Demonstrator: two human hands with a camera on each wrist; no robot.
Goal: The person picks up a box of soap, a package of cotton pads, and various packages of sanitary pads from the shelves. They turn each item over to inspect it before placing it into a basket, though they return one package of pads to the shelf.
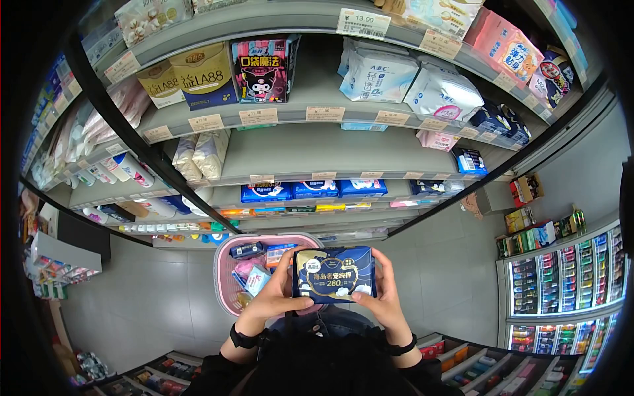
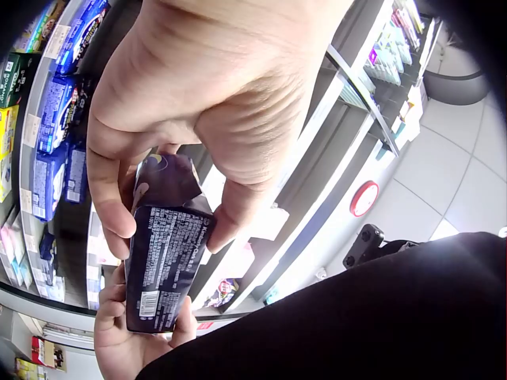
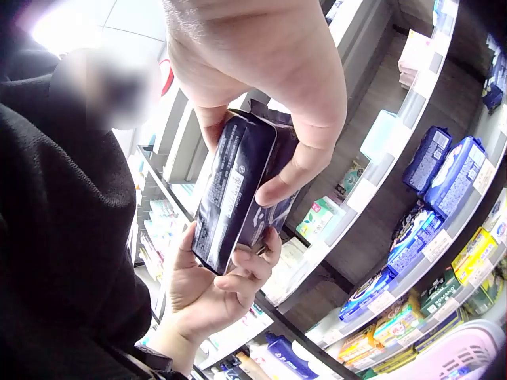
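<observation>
Both sides locked on: my left hand [image 1: 272, 295] grips one end of a dark blue and gold pack [image 1: 333, 274], my right hand [image 1: 385, 298] grips the other, fingers curled round the ends, thumbs at the near edge of its front. So the pack sits right between my fingers, front turned up at me, a big 280 across the middle! Over in the left wrist view, there's its narrow side, small print and a barcode [image 2: 148, 304] between my two sets of fingers. Just behind each hand, a black wristband [image 1: 244, 338].

Down past my left fingers, a pink basket [image 1: 228, 296] with goods heaped inside: a dark packet [image 1: 247, 249] at the back, a pale blue packet [image 1: 257, 280] near my left fingers. Grey floor [image 1: 165, 284] spreads to either side.

Ahead of my fingertips now, a row of blue packs [image 1: 314, 190] on a low shelf! Higher, a long grey shelf [image 1: 290, 152]; higher again, pale ABC packs [image 1: 380, 72] ahead of my right fingers, a black and pink pack [image 1: 261, 71] ahead of my left, a gold and blue box [image 1: 208, 76] beside that. And far out beyond my right fingers, a lit drinks fridge [image 1: 564, 277], its rows full of colour.
</observation>
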